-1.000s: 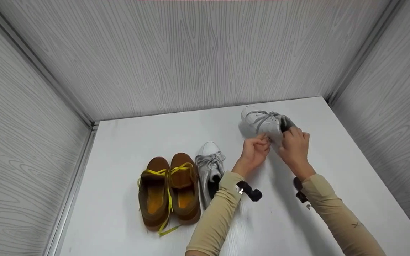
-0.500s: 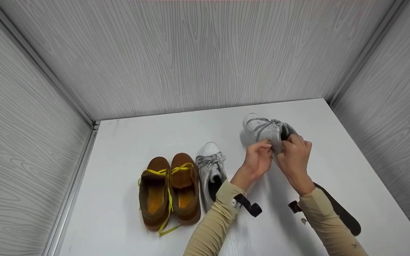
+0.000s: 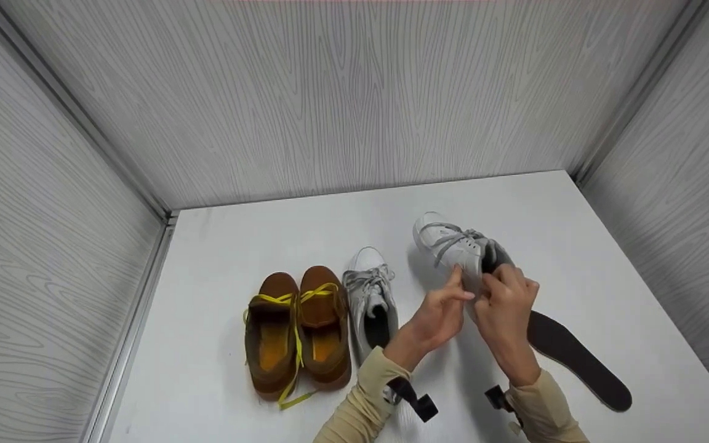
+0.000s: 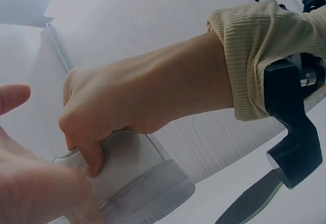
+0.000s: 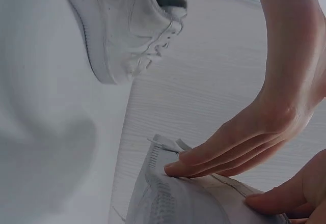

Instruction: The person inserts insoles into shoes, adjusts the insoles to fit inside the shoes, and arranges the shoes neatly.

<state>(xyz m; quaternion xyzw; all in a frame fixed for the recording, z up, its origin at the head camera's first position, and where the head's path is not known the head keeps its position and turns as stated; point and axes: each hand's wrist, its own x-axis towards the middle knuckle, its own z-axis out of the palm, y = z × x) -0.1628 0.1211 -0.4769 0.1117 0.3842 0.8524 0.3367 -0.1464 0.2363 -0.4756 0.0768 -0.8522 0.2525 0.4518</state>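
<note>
A white sneaker [image 3: 459,252] with grey laces is held above the tabletop, toe pointing to the far left. My right hand [image 3: 505,307] grips its heel collar, fingers curled over the edge of the opening. In the left wrist view, the fingertips press on the outside of the sneaker [image 4: 132,173]. Below the sneaker's near side is my left hand [image 3: 434,320], index finger extended against the upper and thumb apart. The right wrist view shows my left hand's fingers [image 5: 224,147] nearly straight along the sneaker. The shoe's inside is mostly hidden.
A second white sneaker [image 3: 367,271] stands left of my left forearm, beside two brown shoes [image 3: 320,314] with yellow laces. A dark insole [image 3: 579,357] lies right of my right forearm. Wood-grain panels [image 3: 342,98] enclose the white table [image 3: 219,246].
Both hands have drawn the sneaker nearer to me. My left fingers have gone from bunched to extended. The dark insole, largely hidden behind my right arm, has come into full view.
</note>
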